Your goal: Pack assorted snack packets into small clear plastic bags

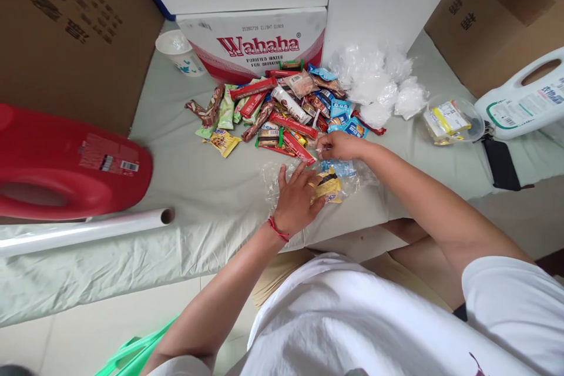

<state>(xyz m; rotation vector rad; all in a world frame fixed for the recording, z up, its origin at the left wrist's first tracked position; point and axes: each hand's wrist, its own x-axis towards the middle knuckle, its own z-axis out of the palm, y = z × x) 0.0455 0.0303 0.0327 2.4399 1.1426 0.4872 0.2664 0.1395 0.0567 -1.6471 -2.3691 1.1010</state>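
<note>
My left hand (298, 198) lies with spread fingers on a clear plastic bag (352, 183) at the table's front edge. A yellow snack packet (329, 187) and a light blue packet (339, 167) show in or under the clear film beside it. My right hand (338, 145) is just beyond the bag, its fingers curled together at the near edge of the snack pile; what they pinch is hidden. Closest to both hands is a red wrapped bar (298, 148). The pile behind holds several wrapped bars and packets, among them a yellow cookie packet (223, 142) at its left.
Crumpled clear bags (374, 85) lie right of the pile, before white boxes. A Wahaha carton (259, 41) stands behind, with a paper cup (180, 53) nearby. A red jug (74, 164) and white roll (88, 229) are left; a tub (473, 120), black phone-like object (500, 161) and white jug (524, 97) are right.
</note>
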